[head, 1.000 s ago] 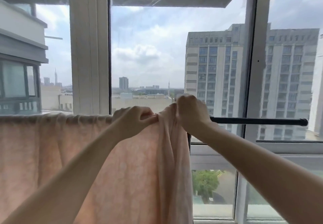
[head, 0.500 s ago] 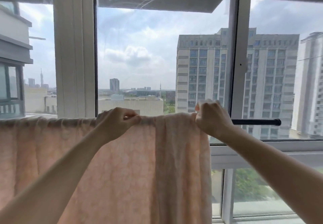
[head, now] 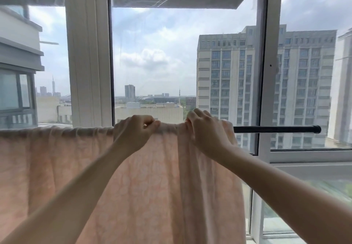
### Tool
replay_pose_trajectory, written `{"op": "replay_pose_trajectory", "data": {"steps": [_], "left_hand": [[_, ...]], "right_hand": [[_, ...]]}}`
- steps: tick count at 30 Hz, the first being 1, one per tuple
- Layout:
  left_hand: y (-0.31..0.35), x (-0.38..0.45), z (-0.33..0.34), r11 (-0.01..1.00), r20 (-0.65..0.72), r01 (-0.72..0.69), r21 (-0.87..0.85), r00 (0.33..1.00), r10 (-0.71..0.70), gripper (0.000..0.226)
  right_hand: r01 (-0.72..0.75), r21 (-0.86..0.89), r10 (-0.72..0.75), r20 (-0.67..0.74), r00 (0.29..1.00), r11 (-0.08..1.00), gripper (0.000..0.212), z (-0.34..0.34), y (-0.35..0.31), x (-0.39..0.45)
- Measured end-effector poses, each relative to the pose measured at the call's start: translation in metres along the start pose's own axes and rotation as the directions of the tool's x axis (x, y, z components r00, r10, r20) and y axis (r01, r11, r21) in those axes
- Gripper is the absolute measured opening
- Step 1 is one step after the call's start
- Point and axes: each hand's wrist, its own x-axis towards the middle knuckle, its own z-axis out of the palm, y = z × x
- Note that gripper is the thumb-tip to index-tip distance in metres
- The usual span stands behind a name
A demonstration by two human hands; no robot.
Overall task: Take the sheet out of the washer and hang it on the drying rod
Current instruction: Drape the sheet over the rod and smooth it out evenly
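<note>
A pale pink patterned sheet hangs draped over the black drying rod, covering it from the left edge to just past the middle. Only the rod's right end is bare. My left hand pinches the sheet's top fold on the rod. My right hand grips the bunched fabric at the fold a little to the right, near the sheet's right edge. The washer is out of view.
White window frames stand close behind the rod, with glass and tall buildings beyond. A window sill runs below the rod's bare right end.
The bunched right part of the sheet has been spread to the right along the rod. My right hand first slid right with the fabric, then came back nearer my left hand.
</note>
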Motion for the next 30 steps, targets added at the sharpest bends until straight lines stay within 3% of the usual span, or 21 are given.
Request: {"op": "replay_pose_trajectory", "data": {"steps": [7,12,20,25,27,30], "left_hand": [[0.007,0.002,-0.003,0.999,-0.023,-0.001,-0.051,1.000,0.000,0.029],[0.006,0.000,-0.005,0.995,-0.022,-0.057,-0.079,0.998,0.055,0.026],[0.006,-0.010,-0.004,0.992,-0.132,-0.112,-0.056,0.986,0.104,0.025],[-0.010,-0.011,-0.006,0.996,-0.224,-0.079,-0.040,0.972,0.068,0.025],[-0.012,-0.014,-0.004,0.997,-0.242,-0.080,-0.016,0.967,0.073,0.024],[0.000,-0.017,0.003,0.988,-0.219,-0.144,-0.051,0.967,0.130,0.014]], "right_hand": [[-0.133,0.086,0.137,-0.051,0.989,0.987,0.032,0.005,0.011,0.007],[-0.101,0.099,0.108,-0.065,0.992,0.990,0.021,-0.001,0.016,0.005],[-0.057,0.131,0.075,-0.138,0.988,0.990,0.022,0.004,0.024,0.002],[-0.183,0.261,0.253,-0.269,0.929,0.948,0.018,-0.027,0.049,0.022],[-0.137,0.198,0.188,-0.270,0.944,0.971,0.016,-0.038,0.058,0.021],[0.024,0.113,-0.018,-0.054,0.998,0.993,0.011,-0.026,0.051,0.008]]}}
